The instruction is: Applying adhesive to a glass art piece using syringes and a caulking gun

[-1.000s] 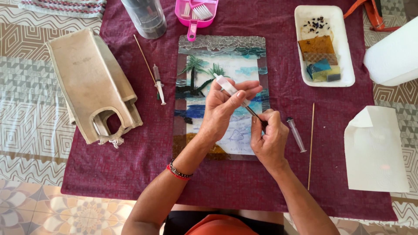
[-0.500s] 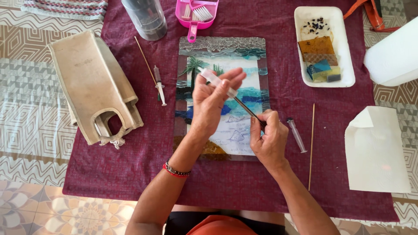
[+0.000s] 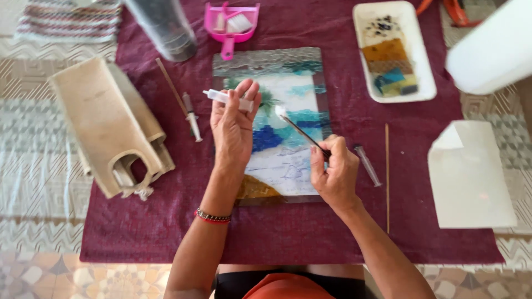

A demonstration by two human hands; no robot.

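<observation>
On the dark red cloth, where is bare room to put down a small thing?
Free: the strip of dark red cloth between the glass picture panel and the near edge, and the patch between the thin wooden stick and the white folded paper. Crowded: the far side, around the pink dustpan and white tray.

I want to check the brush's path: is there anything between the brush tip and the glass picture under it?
Nothing visible blocks it. The right hand holds the thin brush, whose pale tip lies directly over the glass picture. The left hand, holding a small syringe, stays to the left of the tip, not under it.
</observation>
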